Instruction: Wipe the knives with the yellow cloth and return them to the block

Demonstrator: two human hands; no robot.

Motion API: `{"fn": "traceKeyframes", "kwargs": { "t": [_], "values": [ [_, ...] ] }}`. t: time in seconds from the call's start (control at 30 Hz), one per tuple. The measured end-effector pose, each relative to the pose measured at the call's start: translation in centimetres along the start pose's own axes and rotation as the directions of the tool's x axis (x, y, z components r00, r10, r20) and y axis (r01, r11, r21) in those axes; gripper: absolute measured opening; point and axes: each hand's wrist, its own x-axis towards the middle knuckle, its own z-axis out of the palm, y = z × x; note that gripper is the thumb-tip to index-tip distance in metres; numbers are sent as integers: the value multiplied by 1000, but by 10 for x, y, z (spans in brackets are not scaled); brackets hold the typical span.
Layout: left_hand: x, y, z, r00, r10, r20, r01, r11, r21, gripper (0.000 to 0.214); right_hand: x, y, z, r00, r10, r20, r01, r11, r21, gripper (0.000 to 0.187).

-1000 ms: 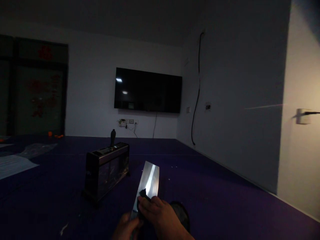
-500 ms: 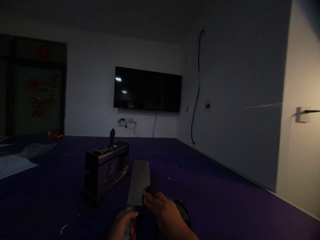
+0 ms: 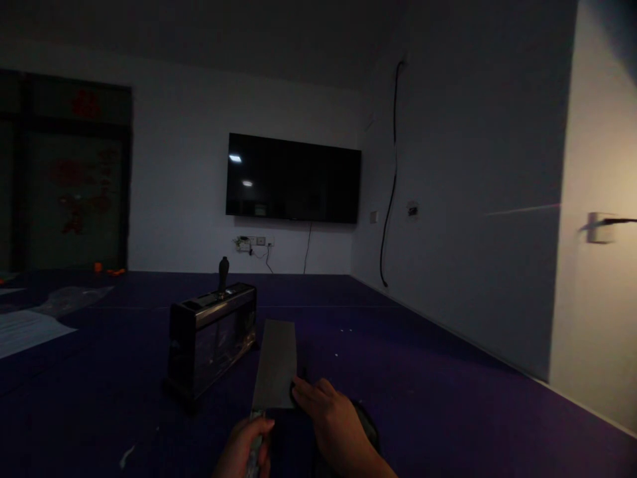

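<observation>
My left hand is closed around the pale handle of a cleaver. Its broad grey blade points away from me, over the purple surface. At the blade's right edge, low down, is my right hand, fingers pressed together on a small dark thing that I cannot make out. Partly hidden behind my right wrist is a dark rounded object. Left of the blade stands a dark, shiny knife block, with one dark-handled tool upright in its top.
White papers and a clear plastic sheet lie at the left. Small scraps dot the purple surface. A television hangs on the far wall, and a black cable runs down the right wall.
My right hand has shifted slightly right and down along the blade's edge, and less of the dark thing shows. The cleaver has moved a little left. The knife block has stayed still.
</observation>
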Motion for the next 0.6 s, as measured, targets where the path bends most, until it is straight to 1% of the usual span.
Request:
{"fn": "traceKeyframes", "kwargs": {
  "t": [0.13, 0.2, 0.27, 0.33, 0.47, 0.6],
  "values": [
    [9, -2, -1, 997, 64, 42, -65, 997, 33, 44, 0, 3, 0, 999, 39, 12, -39, 999, -15, 59],
    [13, -4, 0, 997, 50, 62, -53, 997, 47, 40, -1, 5, 0, 998, 63, -8, -63, 998, -16, 61],
    [16, -7, 0, 998, 39, 41, -41, 998, 55, 35, -1, 6, 0, 995, 97, -33, -97, 995, -14, 61],
    [17, -11, -1, 997, 74, 29, -75, 996, 50, 32, -2, 7, -1, 989, 139, -44, -139, 990, -9, 60],
    [14, -15, -4, 989, 123, 76, -127, 991, 49, 27, -3, 13, 4, 975, 216, -54, -218, 976, -31, 66],
    [12, -9, -3, 998, 43, 52, -49, 990, 135, 30, -6, 25, 15, 946, 301, -118, -306, 952, -23, 74]
  ]
}}
